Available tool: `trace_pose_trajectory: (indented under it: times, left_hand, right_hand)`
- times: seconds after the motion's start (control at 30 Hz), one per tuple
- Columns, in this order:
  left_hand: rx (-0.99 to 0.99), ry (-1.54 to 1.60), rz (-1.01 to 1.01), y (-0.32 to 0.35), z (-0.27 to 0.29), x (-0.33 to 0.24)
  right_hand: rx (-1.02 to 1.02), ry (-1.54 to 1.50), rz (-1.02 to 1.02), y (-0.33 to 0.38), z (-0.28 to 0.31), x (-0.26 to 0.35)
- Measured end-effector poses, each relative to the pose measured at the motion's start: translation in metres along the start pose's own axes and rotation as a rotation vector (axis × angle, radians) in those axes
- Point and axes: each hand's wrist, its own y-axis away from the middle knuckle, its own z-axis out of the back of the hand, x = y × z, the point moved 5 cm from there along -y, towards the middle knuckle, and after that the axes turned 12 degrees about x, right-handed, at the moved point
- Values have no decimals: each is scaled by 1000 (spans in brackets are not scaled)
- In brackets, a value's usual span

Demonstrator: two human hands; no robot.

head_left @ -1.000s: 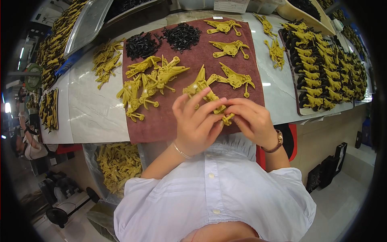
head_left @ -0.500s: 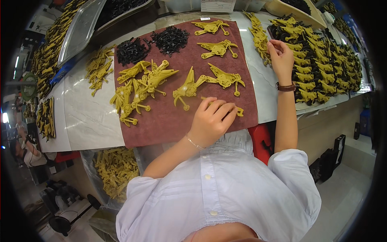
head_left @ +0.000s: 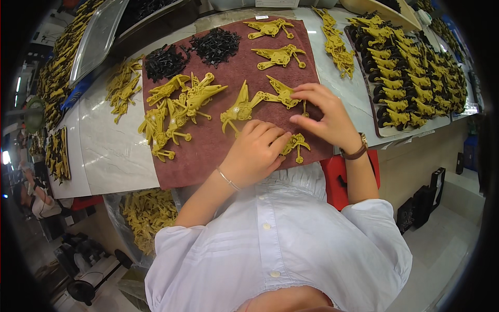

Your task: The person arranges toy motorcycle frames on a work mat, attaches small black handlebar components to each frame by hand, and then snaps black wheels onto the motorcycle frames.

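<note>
Mat: maroon, plain, no pattern. Bench: pale grey-white with faint marbling.

Bird-shaped parts on the mat: mustard yellow throughout. Small part at the near edge of the mat: the same mustard yellow. Two heaps of small clips at the far edge of the mat: black.

Tray on the right: dark, carrying rows of figures in yellow and black. Loose parts left of the mat: yellow.

Shirt: white with white buttons. Watch strap: brown. Bracelet: silver. Stool near the bench: red.

Workshop: trays of moulded parts
</note>
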Motion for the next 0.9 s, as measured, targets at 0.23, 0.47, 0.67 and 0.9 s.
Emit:
trace_pose_trajectory:
  times: [0.23, 0.47, 0.67, 0.9]
  left_hand:
    - [-114, -123, -12, -7, 6, -8]
    - [-220, -105, 11, -24, -7, -15]
    - [-194, -138, 76, -16, 0, -7]
    - [-78, -171, 363, 36, 47, 42]
  right_hand:
    - [-59, 200, -53, -2, -8, -8]
    - [52, 125, 144, -23, 11, -18]
    - [155, 55, 145, -34, 13, -34]
    - [75, 173, 121, -27, 11, -27]
